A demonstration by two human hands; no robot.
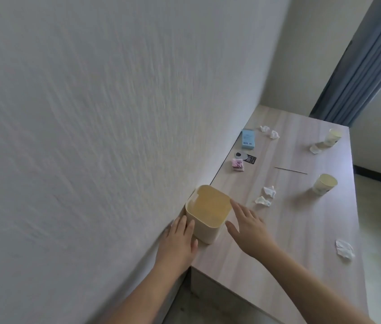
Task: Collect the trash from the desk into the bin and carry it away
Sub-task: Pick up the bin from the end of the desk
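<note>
A small cream square bin stands on the wooden desk against the wall, and looks empty. My left hand lies flat against the bin's left side. My right hand is spread at its right side, fingertips touching the rim. Crumpled white tissues lie on the desk: two near the bin, two at the back, one at the right edge. Two paper cups stand at the right, one in the middle and one farther back. A thin stick lies between them.
A blue box, a black-and-white packet and a pink packet lie along the wall. A small crumpled piece sits by the far cup. A blue curtain hangs beyond the desk. The wall runs close on the left.
</note>
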